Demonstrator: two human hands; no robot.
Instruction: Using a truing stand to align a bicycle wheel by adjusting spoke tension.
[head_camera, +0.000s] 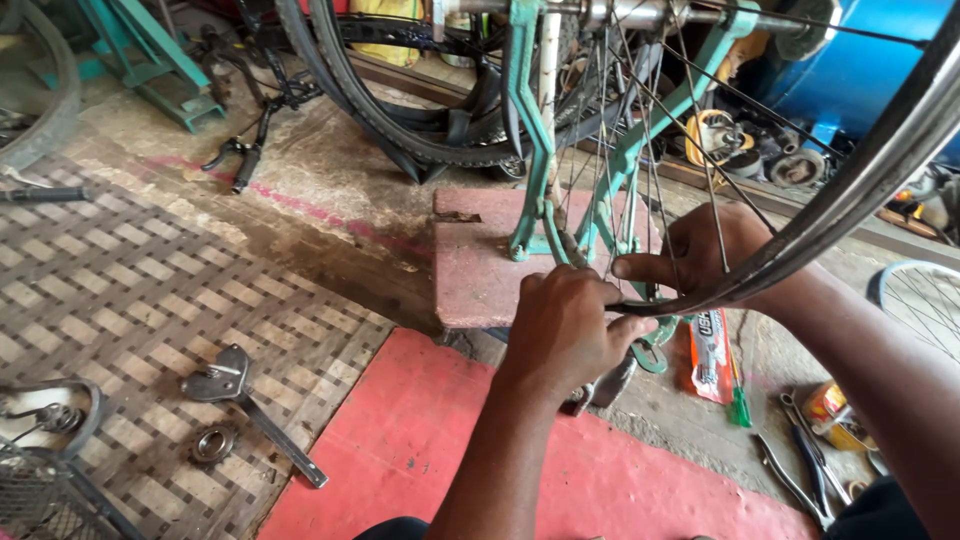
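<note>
The left hand (562, 325) is curled into a loose fist at the bottom of a bike wheel (800, 235), and its fingers wrap around the dark rim there. The right hand (705, 255) is on the other side of the same rim, reaching through the thin spokes (655, 150), with its thumb pointing across toward the left hand. It is partly closed on the rim too, but the spokes hide the fingers, so how tight the grip is cannot be told. The wheel sits in a green stand (545, 160) that rests on a flat pink block (470, 270) on the floor. Just below the hands, a small green tool (650, 355) lies on the ground. Beside it is a red and white tube (708, 355) and a green-handled tool (738, 395). Some pliers (805, 460) lie near the right arm. On the patterned mat to the left, well away from the hands, sit a grey metal wrench (250, 400) and a round metal ring (213, 442). A red mat (430, 450) lies under the left arm. Black tyres (400, 110) lean at the back.
</note>
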